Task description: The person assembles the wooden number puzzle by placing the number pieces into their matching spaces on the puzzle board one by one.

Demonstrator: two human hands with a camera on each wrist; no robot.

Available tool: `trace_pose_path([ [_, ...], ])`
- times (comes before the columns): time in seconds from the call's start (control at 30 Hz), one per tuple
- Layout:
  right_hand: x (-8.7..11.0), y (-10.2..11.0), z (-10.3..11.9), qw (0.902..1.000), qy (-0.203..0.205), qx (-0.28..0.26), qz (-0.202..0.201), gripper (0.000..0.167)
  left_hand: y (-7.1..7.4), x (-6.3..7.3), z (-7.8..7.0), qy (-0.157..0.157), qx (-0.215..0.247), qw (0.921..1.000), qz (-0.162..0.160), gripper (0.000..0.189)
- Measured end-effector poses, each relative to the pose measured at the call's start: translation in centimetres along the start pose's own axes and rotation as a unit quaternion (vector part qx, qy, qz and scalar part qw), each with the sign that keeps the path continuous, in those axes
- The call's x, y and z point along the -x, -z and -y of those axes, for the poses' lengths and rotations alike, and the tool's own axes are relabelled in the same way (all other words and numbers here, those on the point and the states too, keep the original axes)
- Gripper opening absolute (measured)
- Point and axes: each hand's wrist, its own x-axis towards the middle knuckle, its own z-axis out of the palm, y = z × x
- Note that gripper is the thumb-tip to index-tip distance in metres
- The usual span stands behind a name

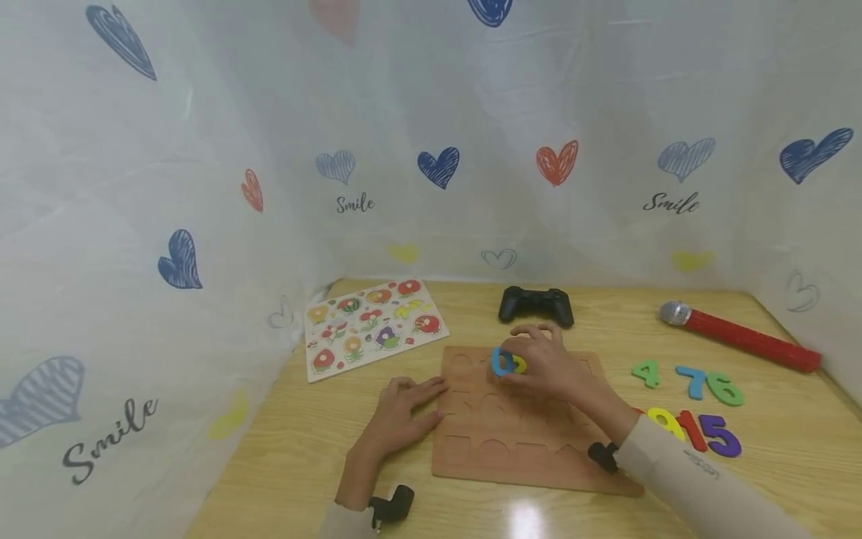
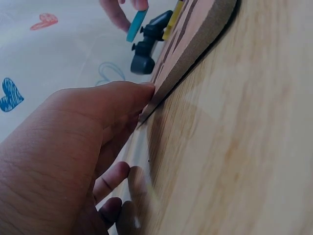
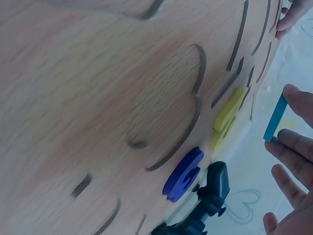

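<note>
My right hand (image 1: 548, 365) pinches a blue number 0 (image 1: 496, 362) between thumb and fingertips, over the upper part of a wooden number board (image 1: 465, 468). In the right wrist view the number is seen edge-on, clear of the board. A yellow number 2 (image 3: 226, 117) and a dark blue number 3 (image 3: 183, 174) lie on the board near its far side. My left hand (image 1: 404, 415) rests at the board's left edge, its fingers loosely extended. In the left wrist view one fingertip touches the board's side, while other fingers are by the table.
Loose numbers lie right of the board: green 4 (image 1: 646, 373), blue 7 (image 1: 694, 382), green 6 (image 1: 726, 389), purple 5 (image 1: 720, 436) and others, some behind my right arm. A black game controller (image 1: 536, 305), red microphone (image 1: 747, 338) and fruit puzzle board (image 1: 370, 329) stand farther back.
</note>
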Motion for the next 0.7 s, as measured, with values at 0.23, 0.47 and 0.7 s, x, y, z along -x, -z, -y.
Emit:
trace_pose_path([
  [0.23,-0.7,-0.4,0.4,0.9998,0.020,-0.001,-0.008,0.033,0.2,0.0,-0.2,-0.002,0.003,1.0000,-0.003,0.046],
  [0.47,-1.2,-0.8,0.8,0.9999,0.005,-0.001,0.012,0.036,0.2,-0.2,0.0,-0.001,-0.003,1.0000,0.000,0.047],
  [0.7,-1.7,-1.2,1.4,0.9996,-0.004,-0.002,0.027,0.036,0.2,-0.2,0.0,0.000,0.006,1.0000,0.006,0.048],
])
